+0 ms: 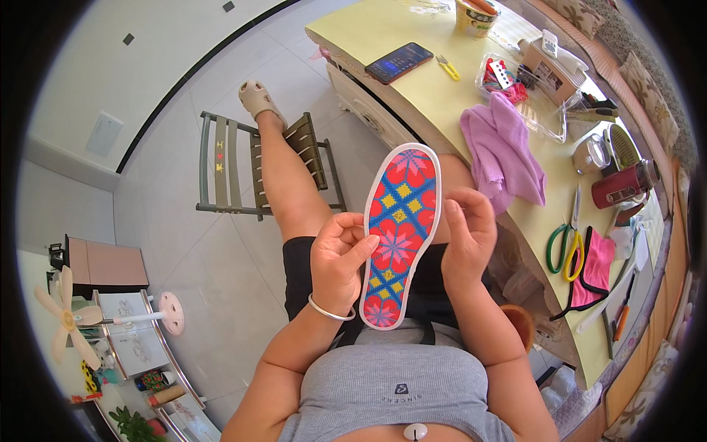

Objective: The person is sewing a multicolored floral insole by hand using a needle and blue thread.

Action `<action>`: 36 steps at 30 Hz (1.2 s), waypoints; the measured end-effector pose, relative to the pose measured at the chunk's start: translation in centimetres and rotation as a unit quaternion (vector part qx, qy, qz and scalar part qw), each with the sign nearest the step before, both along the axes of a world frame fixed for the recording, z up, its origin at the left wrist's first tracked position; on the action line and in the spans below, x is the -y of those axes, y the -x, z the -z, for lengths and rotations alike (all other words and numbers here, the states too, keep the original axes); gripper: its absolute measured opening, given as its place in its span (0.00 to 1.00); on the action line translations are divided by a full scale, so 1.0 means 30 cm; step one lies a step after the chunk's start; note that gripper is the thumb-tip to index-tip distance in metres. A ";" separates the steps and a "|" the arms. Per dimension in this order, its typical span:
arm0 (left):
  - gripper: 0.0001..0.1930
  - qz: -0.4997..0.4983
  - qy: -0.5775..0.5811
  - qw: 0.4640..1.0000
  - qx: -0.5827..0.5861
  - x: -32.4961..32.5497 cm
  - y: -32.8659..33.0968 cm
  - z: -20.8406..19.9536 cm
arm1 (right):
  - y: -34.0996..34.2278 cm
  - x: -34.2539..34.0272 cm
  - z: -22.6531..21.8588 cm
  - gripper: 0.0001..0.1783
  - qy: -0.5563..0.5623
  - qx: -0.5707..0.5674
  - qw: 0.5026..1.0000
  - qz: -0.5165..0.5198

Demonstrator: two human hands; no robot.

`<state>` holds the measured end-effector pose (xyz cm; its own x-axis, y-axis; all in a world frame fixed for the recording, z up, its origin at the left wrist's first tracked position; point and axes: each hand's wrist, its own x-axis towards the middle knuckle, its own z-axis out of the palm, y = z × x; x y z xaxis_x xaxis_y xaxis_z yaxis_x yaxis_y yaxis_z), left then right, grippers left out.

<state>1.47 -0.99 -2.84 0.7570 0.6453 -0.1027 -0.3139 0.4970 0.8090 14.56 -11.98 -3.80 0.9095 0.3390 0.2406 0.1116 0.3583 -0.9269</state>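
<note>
Roughly mid-view, one insole (398, 234) held above the lap, patterned face showing, toe end outward. Left hand (340, 258): grip closed on the insole's left edge, thumb on face, fingers behind. Right hand (470, 234): just beside the right edge, thumb and fingers drawn near each other; cannot tell whether that grip holds anything.

Progress, by eye: pattern looks filled heel to toe, three main flowers, blue lattice between, pale border all round; no bare patch made out. Anything left cannot be told; reverse hidden.

Bench (353, 33), outward: one pink cloth (598, 264), one scissors (574, 225), one flask (622, 186), one lilac cloth (501, 147), one jar (591, 155), one thread box (507, 81) (threads uncountable), one snips (448, 68), one phone (400, 62), one tub (475, 20).
</note>
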 end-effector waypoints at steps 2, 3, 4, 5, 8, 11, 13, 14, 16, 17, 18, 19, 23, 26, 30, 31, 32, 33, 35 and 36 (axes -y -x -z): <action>0.12 -0.018 -0.059 0.998 -0.023 0.004 0.001 0.007 | -0.004 0.013 -0.023 0.07 0.072 0.168 0.983 0.034; 0.11 -0.025 -0.080 0.996 -0.038 0.006 0.002 0.010 | 0.003 0.014 -0.047 0.07 0.113 0.261 0.958 0.031; 0.11 -0.029 -0.102 0.993 -0.053 0.009 0.003 0.012 | 0.012 0.011 -0.069 0.08 0.152 0.351 0.923 0.030; 0.11 -0.029 -0.111 0.992 -0.058 0.014 0.002 0.010 | 0.024 -0.001 -0.078 0.09 0.170 0.383 0.908 0.019; 0.12 -0.027 -0.145 0.987 -0.066 0.027 0.000 0.004 | 0.051 -0.037 -0.051 0.10 0.184 0.428 0.885 0.014; 0.12 -0.017 -0.173 0.982 -0.069 0.031 0.003 0.036 | 0.042 -0.046 -0.040 0.11 0.184 0.478 0.859 0.007; 0.11 -0.002 -0.175 0.982 -0.068 0.037 0.007 0.056 | 0.044 -0.042 -0.054 0.12 0.187 0.520 0.834 -0.005; 0.11 0.007 -0.198 0.978 -0.072 0.036 0.009 0.066 | 0.053 -0.037 -0.057 0.11 0.171 0.524 0.834 -0.004; 0.11 0.006 -0.209 0.975 -0.072 0.038 0.012 0.074 | 0.072 -0.028 -0.059 0.10 0.140 0.531 0.836 -0.004; 0.11 0.006 -0.216 0.974 -0.064 0.035 0.011 0.077 | 0.072 -0.027 -0.060 0.08 0.120 0.508 0.852 -0.028; 0.11 0.007 -0.223 0.973 -0.056 0.032 0.010 0.081 | 0.070 -0.029 -0.063 0.08 0.102 0.481 0.869 -0.048; 0.11 0.020 -0.224 0.970 -0.094 0.024 0.014 0.082 | 0.071 -0.034 -0.068 0.08 0.082 0.453 0.885 -0.069; 0.11 -0.016 -0.199 0.976 -0.083 0.027 -0.007 0.077 | 0.075 -0.005 -0.108 0.02 -0.101 -0.080 0.953 -0.275; 0.08 -0.050 -0.286 0.940 -0.177 -0.039 -0.004 0.078 | -0.029 0.067 -0.159 0.02 -0.198 -0.143 0.933 -0.265; 0.08 -0.147 -0.357 0.892 -0.236 -0.125 -0.005 0.094 | -0.232 0.224 -0.270 0.04 -0.243 -0.048 0.967 0.060; 0.08 -0.146 -0.359 0.890 -0.239 -0.127 -0.003 0.095 | -0.258 0.247 -0.267 0.05 -0.247 -0.026 0.967 0.052; 0.08 -0.136 -0.353 0.895 -0.235 -0.121 -0.001 0.095 | -0.278 0.264 -0.264 0.06 -0.250 -0.005 0.967 0.044; 0.08 -0.127 -0.347 0.901 -0.229 -0.117 -0.003 0.093 | -0.286 0.275 -0.262 0.07 -0.254 0.017 0.966 0.036; 0.07 -0.106 -0.317 0.919 -0.209 -0.088 -0.002 0.089 | -0.255 0.238 -0.229 0.07 -0.217 0.032 0.972 0.081; 0.06 -0.093 -0.292 0.932 -0.194 -0.076 -0.004 0.086 | -0.227 0.208 -0.220 0.07 -0.198 0.040 0.974 0.103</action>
<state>1.59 1.28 -5.41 0.6052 0.7936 0.0633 0.0226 -0.0966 0.9951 21.36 -18.21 2.80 0.9212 0.0167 0.3888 0.2862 0.6481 -0.7058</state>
